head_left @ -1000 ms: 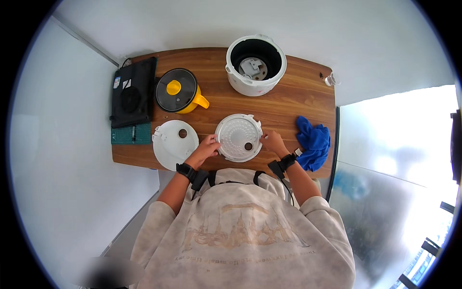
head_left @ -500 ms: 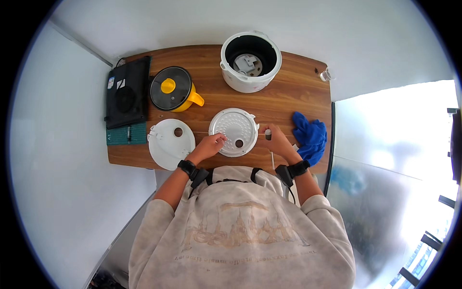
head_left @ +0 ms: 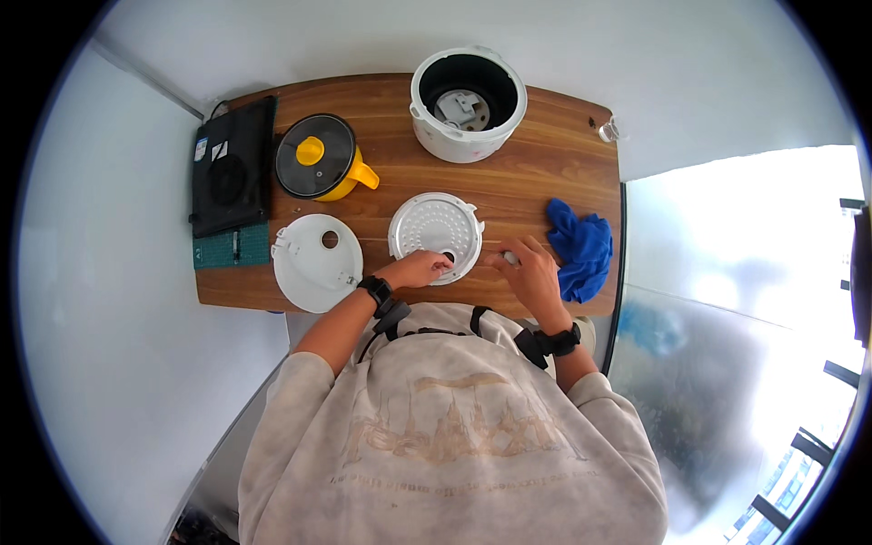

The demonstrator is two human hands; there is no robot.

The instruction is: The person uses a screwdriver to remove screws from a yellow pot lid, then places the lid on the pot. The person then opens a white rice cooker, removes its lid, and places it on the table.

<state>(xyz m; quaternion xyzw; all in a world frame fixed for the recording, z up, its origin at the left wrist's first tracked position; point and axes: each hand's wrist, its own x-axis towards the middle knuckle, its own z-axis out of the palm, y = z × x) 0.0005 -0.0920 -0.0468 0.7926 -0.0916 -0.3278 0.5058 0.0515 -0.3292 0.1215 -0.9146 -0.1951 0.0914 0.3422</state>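
Note:
A round metal inner lid point(head_left: 427, 222) of a rice cooker, dimpled and with a hole near its front edge, lies on the table before me. My left hand point(head_left: 420, 269) rests over its front edge, fingers bent together at the hole. Whether they grip anything is hidden. Just right of the lid, my right hand point(head_left: 531, 277) is closed on a small whitish part point(head_left: 510, 258), mostly covered by the fingers. Left of my left hand lies a white plastic cover point(head_left: 309, 263) with a round hole.
A white rice cooker body point(head_left: 468, 145), open at the top, stands at the back. A yellow pot point(head_left: 318, 168) with a dark lid is left of it. A black flat appliance point(head_left: 232, 173) and green mat point(head_left: 213, 252) lie far left; a blue cloth point(head_left: 581, 250) lies right, a small glass point(head_left: 609, 130) behind.
My left hand has moved right along the metal lid to its hole. My right hand has turned and come slightly nearer to me, still with the small whitish part.

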